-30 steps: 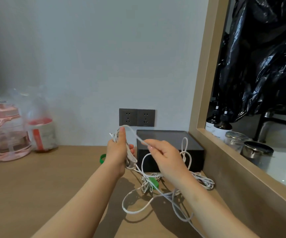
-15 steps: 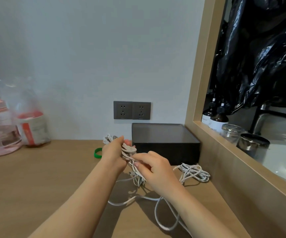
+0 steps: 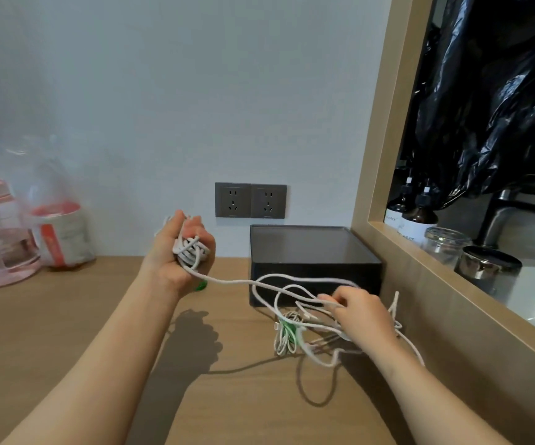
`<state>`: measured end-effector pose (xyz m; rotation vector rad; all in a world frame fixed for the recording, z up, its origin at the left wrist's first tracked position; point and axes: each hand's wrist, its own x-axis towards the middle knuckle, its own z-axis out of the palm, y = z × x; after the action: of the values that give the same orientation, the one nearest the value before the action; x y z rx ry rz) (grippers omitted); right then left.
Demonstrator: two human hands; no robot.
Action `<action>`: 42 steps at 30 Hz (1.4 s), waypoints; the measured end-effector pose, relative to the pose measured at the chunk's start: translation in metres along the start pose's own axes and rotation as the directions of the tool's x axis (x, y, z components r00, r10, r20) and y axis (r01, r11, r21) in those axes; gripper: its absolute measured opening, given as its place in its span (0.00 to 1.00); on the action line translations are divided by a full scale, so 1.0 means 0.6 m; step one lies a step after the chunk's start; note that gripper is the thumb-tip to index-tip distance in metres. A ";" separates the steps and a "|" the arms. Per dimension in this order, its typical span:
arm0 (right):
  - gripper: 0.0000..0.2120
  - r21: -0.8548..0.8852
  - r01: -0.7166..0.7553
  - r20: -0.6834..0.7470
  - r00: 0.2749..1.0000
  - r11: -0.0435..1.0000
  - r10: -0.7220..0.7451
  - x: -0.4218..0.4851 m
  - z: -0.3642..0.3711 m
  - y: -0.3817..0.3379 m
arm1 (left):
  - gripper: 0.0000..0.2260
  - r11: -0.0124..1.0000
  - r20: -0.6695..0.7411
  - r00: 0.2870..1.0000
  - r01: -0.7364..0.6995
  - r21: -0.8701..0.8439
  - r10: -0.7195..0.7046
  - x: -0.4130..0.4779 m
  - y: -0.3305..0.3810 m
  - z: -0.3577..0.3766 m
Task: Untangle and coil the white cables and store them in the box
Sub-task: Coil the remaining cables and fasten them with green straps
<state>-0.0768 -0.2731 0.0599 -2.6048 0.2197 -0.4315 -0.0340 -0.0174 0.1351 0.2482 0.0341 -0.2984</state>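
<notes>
White cables (image 3: 283, 343): ends lost in tangle | left hand (image 3: 166, 263) grip wraps coil (image 3: 191, 252) | right hand (image 3: 364, 316) grip pinches cables, fingertips hidden

R hand (image 3: 364, 314) drew cable (image 3: 243, 284) rightward — L hand (image 3: 165, 263) rose w/ coil (image 3: 192, 252).

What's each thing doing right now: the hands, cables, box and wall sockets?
White cables, partly coiled, the rest a loose tangle.
Left hand, gripping the coiled part.
Right hand, pinching a tangled strand.
Black box, no cable in it; open or lidded unclear.
Wall sockets, nothing plugged in.
</notes>
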 end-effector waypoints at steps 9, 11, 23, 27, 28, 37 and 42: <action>0.12 0.470 -0.252 0.323 0.941 0.846 0.101 0.011 -0.013 -0.032 | 0.09 0.712 -0.112 0.991 0.026 0.702 0.074 -0.004 -0.042 -0.047; 0.17 0.553 -0.305 0.352 0.929 0.775 0.115 0.020 -0.020 -0.042 | 0.08 0.656 -0.102 0.994 0.044 0.753 0.050 -0.006 -0.052 -0.055; 0.10 0.512 0.228 -0.254 0.961 0.828 -0.107 0.074 -0.016 -0.098 | 0.21 0.228 0.064 0.997 -0.073 0.971 0.045 0.014 -0.087 -0.063; 0.11 0.550 0.327 -0.344 0.927 0.769 -0.149 0.096 -0.011 -0.128 | 0.22 0.071 0.139 0.985 -0.146 0.987 0.101 0.044 -0.081 -0.056; 0.11 0.556 0.340 -0.354 0.923 0.759 -0.154 0.102 -0.007 -0.133 | 0.21 0.065 0.153 0.982 -0.161 0.985 0.111 0.053 -0.080 -0.055; 0.10 0.653 0.299 -0.346 0.935 0.695 -0.077 0.124 0.049 -0.116 | 0.07 0.186 0.102 0.985 -0.127 0.974 0.137 0.110 -0.064 -0.065; 0.09 0.653 0.264 -0.279 0.955 0.710 -0.098 0.147 0.039 -0.122 | 0.08 0.282 0.159 0.977 -0.195 0.939 0.144 0.124 -0.048 -0.052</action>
<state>0.0194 -0.2197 0.0994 -1.8367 -0.1200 -0.7245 0.0287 -0.0576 0.0931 1.4890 -0.2383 -0.0605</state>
